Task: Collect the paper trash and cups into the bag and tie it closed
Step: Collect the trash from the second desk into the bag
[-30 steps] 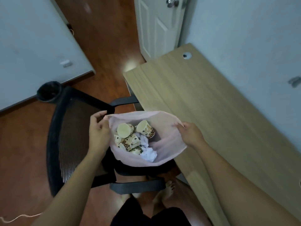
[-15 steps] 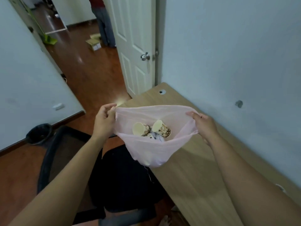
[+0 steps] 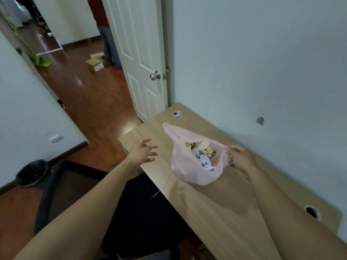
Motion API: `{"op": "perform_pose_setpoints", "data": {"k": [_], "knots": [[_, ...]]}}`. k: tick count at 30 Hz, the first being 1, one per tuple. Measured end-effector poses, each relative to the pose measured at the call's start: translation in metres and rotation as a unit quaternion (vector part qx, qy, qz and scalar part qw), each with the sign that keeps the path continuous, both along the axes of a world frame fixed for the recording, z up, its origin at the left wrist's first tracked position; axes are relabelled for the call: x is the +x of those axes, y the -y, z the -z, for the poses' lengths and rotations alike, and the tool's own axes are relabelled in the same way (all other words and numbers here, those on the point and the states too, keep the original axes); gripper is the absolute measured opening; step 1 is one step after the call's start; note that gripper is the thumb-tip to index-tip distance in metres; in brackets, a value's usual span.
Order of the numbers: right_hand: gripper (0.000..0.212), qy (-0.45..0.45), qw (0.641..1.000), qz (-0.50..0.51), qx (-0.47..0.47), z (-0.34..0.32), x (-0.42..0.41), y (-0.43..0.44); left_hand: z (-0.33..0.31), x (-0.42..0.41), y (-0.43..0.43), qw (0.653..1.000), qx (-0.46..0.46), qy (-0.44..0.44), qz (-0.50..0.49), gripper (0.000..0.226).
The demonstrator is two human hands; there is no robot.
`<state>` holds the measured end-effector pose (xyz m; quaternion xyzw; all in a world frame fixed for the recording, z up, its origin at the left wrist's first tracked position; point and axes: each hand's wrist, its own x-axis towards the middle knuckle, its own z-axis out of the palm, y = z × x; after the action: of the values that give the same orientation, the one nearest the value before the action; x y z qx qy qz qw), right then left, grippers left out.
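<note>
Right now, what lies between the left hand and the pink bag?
In the head view, only bare wooden desk separates the left hand from the pink bag.

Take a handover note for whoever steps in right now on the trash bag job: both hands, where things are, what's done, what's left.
Left hand: open, fingers spread, beside the bag and not touching it.
Right hand: pinches the right edge of the pink bag, which is over the desk.
Cups and crumpled paper are inside the bag. Its mouth is open and its left handle stands free.
Done: cups and paper are bagged.
Left: probably take the free handle with the left hand, then tie the bag closed.
</note>
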<state>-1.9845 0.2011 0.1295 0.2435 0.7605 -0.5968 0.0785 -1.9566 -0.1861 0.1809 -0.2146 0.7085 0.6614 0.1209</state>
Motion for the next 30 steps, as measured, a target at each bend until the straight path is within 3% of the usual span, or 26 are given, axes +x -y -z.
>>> {"op": "perform_pose_setpoints", "data": {"k": [7, 13, 18, 22, 25, 27, 30], "knots": [[0.038, -0.016, 0.998, 0.007, 0.062, 0.006, 0.02, 0.018, 0.011, 0.016, 0.057, 0.99, -0.075, -0.031, 0.118, 0.029], [0.046, -0.056, 0.991, 0.003, 0.125, -0.007, 0.067, 0.074, 0.021, 0.036, 0.145, 0.946, -0.199, -0.064, 0.247, 0.024], [0.041, -0.054, 0.977, -0.008, 0.206, -0.019, 0.12, 0.146, 0.019, 0.043, 0.228, 0.846, -0.366, -0.106, 0.372, 0.021], [0.041, -0.031, 0.979, -0.017, 0.199, -0.015, 0.166, 0.231, 0.018, 0.054, 0.306, 0.768, -0.415, -0.096, 0.479, 0.022], [0.038, -0.013, 0.984, -0.041, 0.173, -0.006, 0.198, 0.304, 0.022, 0.062, 0.358, 0.689, -0.465, -0.112, 0.545, 0.024], [0.034, 0.001, 0.984, -0.058, 0.169, 0.0, 0.218, 0.356, 0.027, 0.066, 0.386, 0.643, -0.485, -0.109, 0.583, 0.031], [0.032, 0.024, 0.985, -0.089, 0.146, 0.012, 0.245, 0.435, 0.035, 0.075, 0.414, 0.601, -0.49, -0.049, 0.629, 0.049]]}}
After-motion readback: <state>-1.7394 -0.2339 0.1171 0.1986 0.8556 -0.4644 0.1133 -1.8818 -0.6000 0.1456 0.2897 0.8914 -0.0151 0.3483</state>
